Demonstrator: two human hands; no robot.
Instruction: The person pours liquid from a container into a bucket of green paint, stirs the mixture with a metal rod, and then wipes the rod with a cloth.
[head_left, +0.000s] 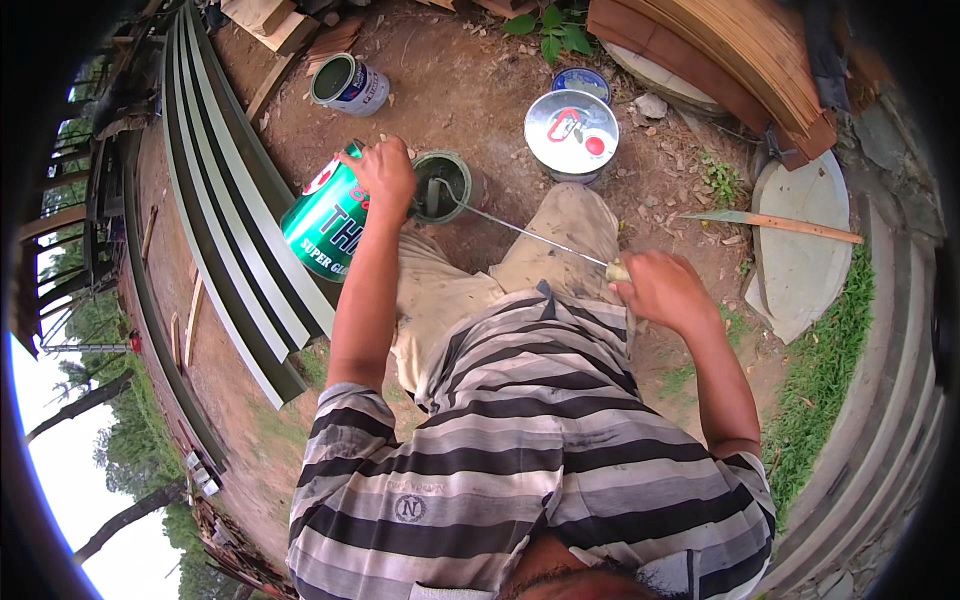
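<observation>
My left hand (386, 172) is closed on the upper end of a shiny green can (335, 225) with large printed lettering. The can leans beside an open bucket (470, 185) on the ground between my knees. Dark liquid-looking contents show inside the bucket; whether anything is flowing from the can, I cannot tell. In my right hand (662, 288) is the handle of a paint roller (540, 237), gripped near my right thigh. Its long thin metal rod slants left across my lap, and the roller head rests in the bucket.
Ahead stands an opened paint bucket (348, 84); a silver-lidded can (572, 132) is by my right knee, a blue lid (582, 82) behind it. Long grey-green metal profiles (225, 190) lie left. Planks (740, 60) are far right, above a flat slab (805, 250) crossed by a machete-like blade (725, 216).
</observation>
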